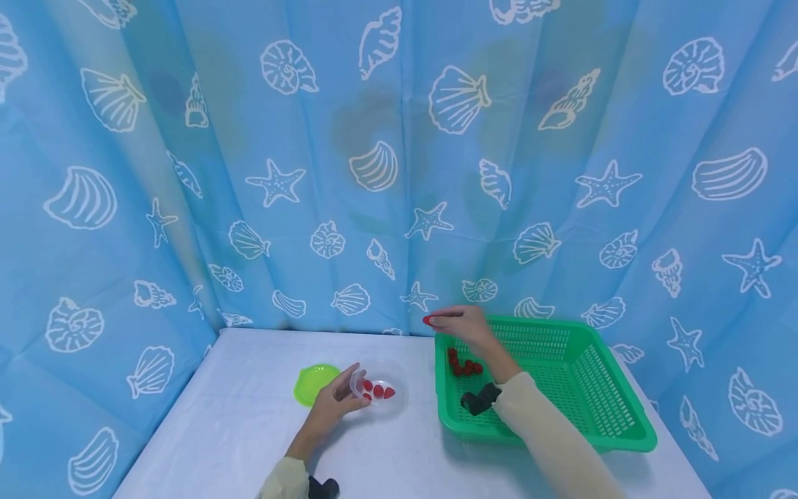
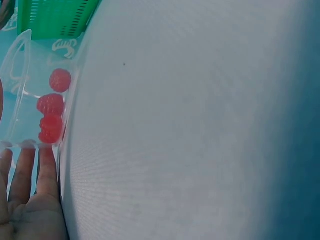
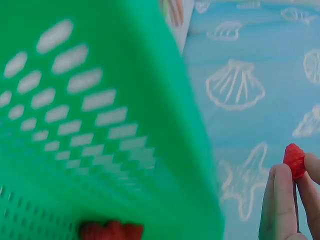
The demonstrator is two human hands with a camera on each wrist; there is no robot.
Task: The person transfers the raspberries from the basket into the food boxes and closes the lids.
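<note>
A clear plastic container with several raspberries inside stands on the white table. My left hand holds its left side, fingers and thumb about the wall; in the left wrist view the fingertips touch the container beside the raspberries. Above the left rim of the green basket, my right hand pinches one raspberry between thumb and fingers. More raspberries lie in the basket's left part.
A lime-green lid lies on the white table to the left of the container. The basket takes up the table's right side. Behind stands a blue curtain with white shell prints.
</note>
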